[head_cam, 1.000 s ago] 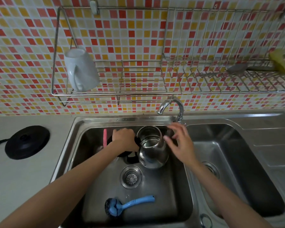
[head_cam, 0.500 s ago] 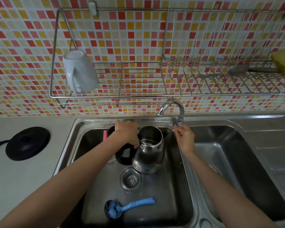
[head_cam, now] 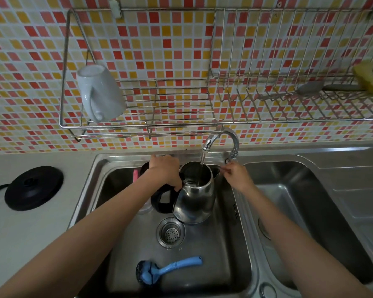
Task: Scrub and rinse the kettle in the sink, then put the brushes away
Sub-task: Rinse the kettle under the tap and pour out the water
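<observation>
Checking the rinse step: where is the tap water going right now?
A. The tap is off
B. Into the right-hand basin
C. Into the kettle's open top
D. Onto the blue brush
C: a thin stream falls from the faucet spout straight into the open mouth of the kettle, which the left hand holds by its black handle.

a white mug (head_cam: 100,92) hangs tilted at the left end of a wire wall rack (head_cam: 181,123). a yellow sponge (head_cam: 367,77) lies at the rack's right end. 1 round black base (head_cam: 33,187) sits on the counter (head_cam: 30,229).
</observation>
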